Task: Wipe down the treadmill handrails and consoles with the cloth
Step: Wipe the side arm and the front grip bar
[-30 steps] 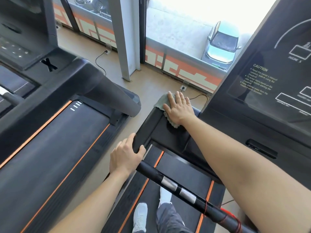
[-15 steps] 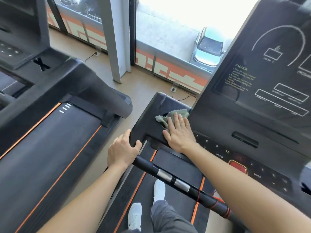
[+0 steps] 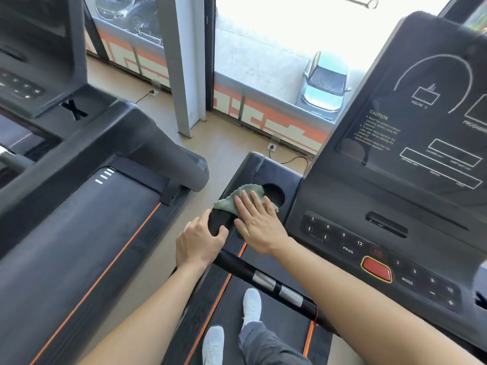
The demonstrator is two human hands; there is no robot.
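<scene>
Cloth (image 3: 243, 197) | right grip (image 3: 259, 225) flat, pressing it | left grip (image 3: 200, 242) clasping console tray (image 3: 276, 169) edge

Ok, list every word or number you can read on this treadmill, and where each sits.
"CAUTION": display panel, left side.
"INCLINE": display panel, under the small box.
"3", "6", "9", "12", "PROG": left keypad.
"MODE": right keypad, beside the red button.
Fine print below "CAUTION" and the lower box labels: too blurred to read.
</scene>
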